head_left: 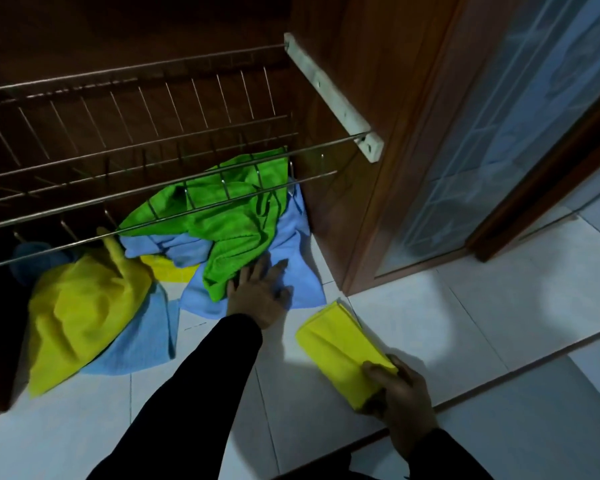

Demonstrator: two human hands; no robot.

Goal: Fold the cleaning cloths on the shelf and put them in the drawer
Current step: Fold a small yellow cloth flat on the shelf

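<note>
The right hand [400,393] pinches a folded yellow cloth [340,348] lying on the tiled floor [430,317], out in front of the wire rack [136,140]. The left hand [257,292], fingers spread, rests on a blue cloth [291,244] beside a green cloth [236,220] under the rack. 1 loose yellow cloth [80,313] lies left of them.

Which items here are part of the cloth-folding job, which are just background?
Job:
- folded yellow microfibre cloth, gripped by right hand
- crumpled green cloth
- light blue cloth under it, left hand resting on both
- loose yellow cloth
- second light blue cloth beneath it

Background:
- steel wire rack
- brown wooden cabinet wall
- white tiled floor
</note>
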